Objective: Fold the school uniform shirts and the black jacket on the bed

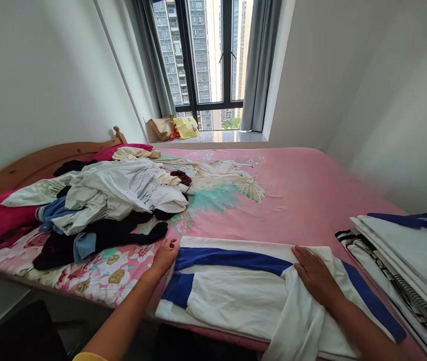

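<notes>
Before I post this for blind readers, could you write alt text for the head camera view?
A person's right hand rests flat on a white and blue garment on a pink bed, the left hand at the garment's far left corner; a clothes heap lies left, a folded stack right.

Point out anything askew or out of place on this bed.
The clothes heap on the left looks disorderly, its garments tangled, unlike the layered stack on the right. The white-and-blue garment lies mostly flat; no damage shows.
</notes>
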Demonstrator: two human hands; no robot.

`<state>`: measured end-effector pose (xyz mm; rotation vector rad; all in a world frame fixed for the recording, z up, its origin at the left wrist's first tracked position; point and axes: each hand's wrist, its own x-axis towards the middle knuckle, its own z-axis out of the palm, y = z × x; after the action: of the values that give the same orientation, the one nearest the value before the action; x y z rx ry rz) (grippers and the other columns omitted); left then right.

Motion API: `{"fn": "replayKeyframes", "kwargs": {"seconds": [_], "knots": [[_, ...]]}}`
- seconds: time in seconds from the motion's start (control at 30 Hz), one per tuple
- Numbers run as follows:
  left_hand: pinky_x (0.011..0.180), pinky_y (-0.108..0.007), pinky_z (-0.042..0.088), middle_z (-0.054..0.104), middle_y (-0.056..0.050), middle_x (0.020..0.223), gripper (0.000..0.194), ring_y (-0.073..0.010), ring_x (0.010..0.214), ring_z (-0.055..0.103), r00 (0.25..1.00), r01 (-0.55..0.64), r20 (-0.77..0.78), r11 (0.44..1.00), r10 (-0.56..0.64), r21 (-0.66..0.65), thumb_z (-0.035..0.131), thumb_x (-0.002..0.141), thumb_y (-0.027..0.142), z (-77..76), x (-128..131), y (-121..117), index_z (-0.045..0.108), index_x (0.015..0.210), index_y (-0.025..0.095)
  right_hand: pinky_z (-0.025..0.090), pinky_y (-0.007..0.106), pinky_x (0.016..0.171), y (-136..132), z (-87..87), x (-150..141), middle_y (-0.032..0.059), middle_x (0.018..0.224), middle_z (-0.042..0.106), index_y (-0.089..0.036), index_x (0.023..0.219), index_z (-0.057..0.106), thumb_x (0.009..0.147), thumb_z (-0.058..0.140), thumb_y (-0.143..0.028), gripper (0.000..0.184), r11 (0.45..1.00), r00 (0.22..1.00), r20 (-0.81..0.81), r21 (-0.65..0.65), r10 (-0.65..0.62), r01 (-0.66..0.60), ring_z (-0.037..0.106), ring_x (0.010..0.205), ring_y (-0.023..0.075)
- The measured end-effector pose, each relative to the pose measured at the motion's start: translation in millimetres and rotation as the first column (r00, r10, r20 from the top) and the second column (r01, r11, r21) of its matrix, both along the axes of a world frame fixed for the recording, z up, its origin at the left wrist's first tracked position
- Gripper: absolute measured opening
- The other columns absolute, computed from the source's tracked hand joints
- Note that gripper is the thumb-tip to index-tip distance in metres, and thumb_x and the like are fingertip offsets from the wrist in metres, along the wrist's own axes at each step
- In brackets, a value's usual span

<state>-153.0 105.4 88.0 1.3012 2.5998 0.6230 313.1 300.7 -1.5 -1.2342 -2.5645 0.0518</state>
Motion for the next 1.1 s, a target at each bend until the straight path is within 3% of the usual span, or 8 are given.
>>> {"fn": "replayKeyframes", "kwargs": {"seconds": [0.1,0.2,0.33,0.4,0.47,0.8,1.0,1.1], "knots": [[0.079,-0.029,0.048,0.065,-0.007,0.094,0.033,-0.0176,0.083,0.062,0.999,0.018,0.035,0.999,-0.019,0.044,0.044,0.083,0.037,18.4,21,-14,0.058,0.104,0.015,0.025,0.046,0.110,1,-3.4,3,0.0048,0.142,0.038,-0.019,0.137,0.038,0.092,0.025,-0.042,0.052,1.000,1.000,-0.010,0.024,0.009,-0.008,0.029,0.133,0.0216],[0.086,-0.025,0.046,0.065,-0.004,0.103,0.032,-0.0151,0.095,0.060,0.955,0.259,0.118,0.958,-0.273,0.124,0.042,0.086,0.040,31.6,78,-27,0.059,0.104,0.019,0.025,0.046,0.109,2,-7.0,4,0.0044,0.142,0.038,-0.020,0.137,0.038,0.092,0.026,-0.042,0.051,0.999,1.000,-0.024,0.037,0.013,-0.012,0.030,0.133,0.0215],[0.105,-0.034,0.034,0.053,-0.006,0.130,0.039,-0.0187,0.121,0.046,0.651,0.747,0.118,0.660,-0.750,0.080,0.041,0.088,0.039,28.2,182,-21,0.050,0.123,0.022,0.025,0.046,0.109,3,-5.8,2,0.0052,0.141,0.040,-0.020,0.136,0.040,0.092,0.027,-0.041,0.051,0.999,1.000,-0.030,0.042,0.007,-0.005,0.032,0.132,0.0218],[0.110,-0.040,0.026,0.047,-0.008,0.136,0.045,-0.0213,0.128,0.039,0.503,0.861,0.056,0.505,-0.863,0.060,0.042,0.088,0.040,20.0,225,-6,0.044,0.129,0.021,0.025,0.046,0.109,2,-2.6,0,0.0059,0.141,0.040,-0.019,0.136,0.040,0.092,0.027,-0.042,0.051,0.999,1.000,-0.026,0.035,0.005,-0.004,0.031,0.132,0.0218],[0.111,-0.043,0.021,0.041,-0.011,0.140,0.053,-0.0235,0.132,0.032,0.453,0.890,-0.003,0.452,-0.892,0.053,0.042,0.087,0.043,10.1,257,13,0.038,0.134,0.017,0.024,0.046,0.109,2,0.9,-1,0.0063,0.141,0.040,-0.019,0.136,0.040,0.092,0.027,-0.042,0.051,1.000,1.000,-0.020,0.026,0.002,-0.002,0.031,0.132,0.0220],[0.108,-0.047,0.025,0.048,-0.012,0.135,0.054,-0.0281,0.125,0.039,0.734,0.667,-0.171,0.745,-0.657,-0.002,0.036,0.088,0.042,-21.9,277,44,0.039,0.135,0.015,0.018,0.044,0.112,-3,14.4,-4,0.0050,0.143,0.036,-0.020,0.137,0.039,0.093,0.026,-0.045,0.052,0.999,0.999,-0.016,-0.016,-0.035,0.034,0.027,0.134,0.0201],[0.102,-0.042,0.035,0.057,-0.008,0.126,0.045,-0.0252,0.115,0.051,0.641,0.761,-0.055,0.643,-0.765,-0.085,0.034,0.088,0.034,-11.2,269,68,0.049,0.128,0.020,0.018,0.044,0.112,-5,18.3,-5,0.0054,0.145,0.034,-0.018,0.138,0.037,0.093,0.025,-0.047,0.054,0.999,0.999,-0.018,-0.036,-0.038,0.038,0.025,0.135,0.0206],[0.100,-0.040,0.037,0.061,-0.006,0.121,0.044,-0.0249,0.112,0.054,0.671,0.737,-0.015,0.668,-0.742,-0.103,0.028,0.090,0.037,-9.5,266,83,0.058,0.120,0.025,0.019,0.046,0.111,-5,17.5,-5,0.0060,0.144,0.035,-0.019,0.137,0.038,0.093,0.025,-0.047,0.054,0.999,0.999,-0.026,-0.031,-0.027,0.026,0.026,0.135,0.0211]]}}
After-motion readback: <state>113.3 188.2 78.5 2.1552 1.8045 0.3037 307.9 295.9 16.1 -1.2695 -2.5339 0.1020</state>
